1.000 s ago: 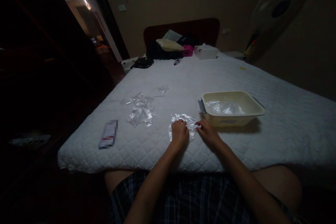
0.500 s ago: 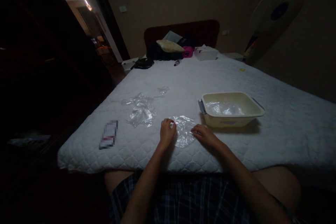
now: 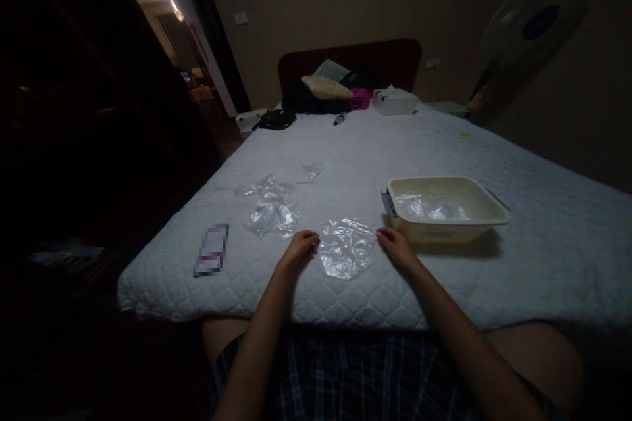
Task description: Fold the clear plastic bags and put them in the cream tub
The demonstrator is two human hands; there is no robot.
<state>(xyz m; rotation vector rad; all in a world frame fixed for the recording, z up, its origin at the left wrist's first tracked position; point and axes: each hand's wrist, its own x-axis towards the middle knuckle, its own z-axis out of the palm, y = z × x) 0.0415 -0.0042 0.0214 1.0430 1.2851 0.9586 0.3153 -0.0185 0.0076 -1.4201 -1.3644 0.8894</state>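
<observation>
A crinkled piece of clear plastic film [image 3: 347, 248], roughly round in outline, lies spread near the front edge of the bed. At its left edge, my left hand [image 3: 301, 248] pinches the rim with closed fingers. My right hand [image 3: 397, 250] has its thumb and fingers closed at the right edge. To the left lies a loose heap of similar clear plastic [image 3: 271, 207], with a smaller piece [image 3: 314, 170] beyond it. A cream plastic basin [image 3: 447, 230] with grey handles stands right of my right hand and holds more clear plastic.
A pixelated phone-like object [image 3: 211, 251] lies on the white quilted bed cover [image 3: 168, 263] at left. Toward the headboard are a pillow [image 3: 326, 87], a pink roll [image 3: 361, 99], a white box [image 3: 395, 102] and a dark bag [image 3: 276, 120]. A fan [image 3: 540, 23] stands at right.
My hands have moved apart, the left one leftward to the film's edge. The film is spread wider and flatter. The whole view has shifted slightly.
</observation>
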